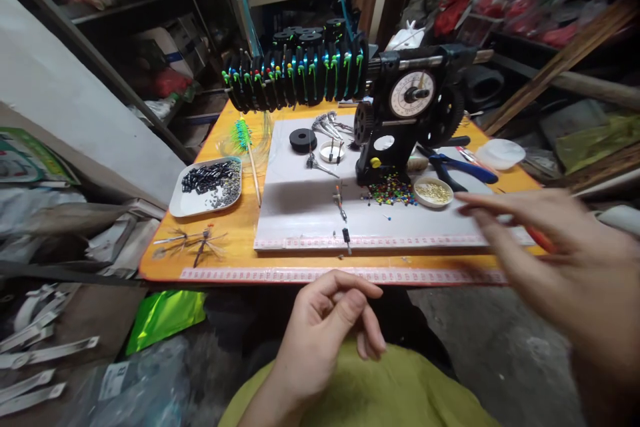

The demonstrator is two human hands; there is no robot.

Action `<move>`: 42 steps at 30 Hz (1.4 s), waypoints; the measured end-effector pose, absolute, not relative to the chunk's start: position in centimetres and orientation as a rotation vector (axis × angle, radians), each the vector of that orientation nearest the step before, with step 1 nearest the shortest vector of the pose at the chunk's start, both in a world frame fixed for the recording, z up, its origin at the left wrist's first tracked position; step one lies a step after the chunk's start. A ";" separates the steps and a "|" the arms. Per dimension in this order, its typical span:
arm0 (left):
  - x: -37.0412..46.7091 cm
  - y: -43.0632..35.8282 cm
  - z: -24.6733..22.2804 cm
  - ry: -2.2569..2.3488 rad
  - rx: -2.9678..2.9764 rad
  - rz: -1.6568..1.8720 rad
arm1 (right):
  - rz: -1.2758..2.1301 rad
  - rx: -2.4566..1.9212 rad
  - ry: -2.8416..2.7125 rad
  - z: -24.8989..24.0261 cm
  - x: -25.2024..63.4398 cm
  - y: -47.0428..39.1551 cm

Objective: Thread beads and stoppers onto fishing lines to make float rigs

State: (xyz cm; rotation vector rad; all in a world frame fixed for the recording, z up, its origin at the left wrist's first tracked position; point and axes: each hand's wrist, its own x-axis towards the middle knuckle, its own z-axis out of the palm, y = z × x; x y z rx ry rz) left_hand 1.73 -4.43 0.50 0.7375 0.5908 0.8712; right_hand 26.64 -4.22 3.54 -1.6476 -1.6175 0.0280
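My left hand (pixel 333 330) hovers over my lap in front of the table edge, fingers curled loosely inward; whether anything small is between them is hidden. My right hand (pixel 555 253), blurred by motion, is over the table's right side, its index finger and thumb tips close to a small dish of gold bits (pixel 433 193). Left of that dish lies a pile of multicoloured beads (pixel 393 191) at the foot of a black machine with a dial (pixel 413 94). A row of black spools (pixel 297 77) with green-tipped lines extends left from the machine. Blue-handled pliers (pixel 463 167) lie behind my right hand.
On the orange table (pixel 165 250), a white tray (pixel 183 208) holds black tubes and grey bits. A white board (pixel 290 227) carries a black ring (pixel 303 139) and small metal parts. Measuring tape (pixel 310 274) lines the front edge. A clear lid (pixel 501 153) lies at the right.
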 end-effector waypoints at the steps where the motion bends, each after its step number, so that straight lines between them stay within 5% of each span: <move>1: 1.7 -4.5 0.7 0.631 0.770 0.864 | 0.192 -1.592 -1.688 4.1 24.4 -3.7; 6: 1.1 -4.4 2.0 0.824 0.982 0.797 | 1.115 -1.228 -1.605 6.4 17.3 -0.1; 13: 1.3 -1.7 3.3 0.836 1.126 1.039 | 1.257 -1.112 -1.501 7.1 16.9 0.8; 22: 1.2 -5.1 -0.4 1.010 1.180 0.835 | 1.628 -0.939 -1.255 5.3 17.0 0.3; 29: -1.1 -3.7 1.0 0.980 1.520 0.470 | 1.477 -1.122 -1.368 4.5 17.3 0.9; 34: -1.3 4.4 5.6 1.265 1.721 1.056 | 1.086 -1.282 -1.626 4.9 17.9 1.5; 42: 1.0 11.4 6.8 1.155 1.739 1.057 | 0.548 -1.459 -1.879 3.7 18.4 2.1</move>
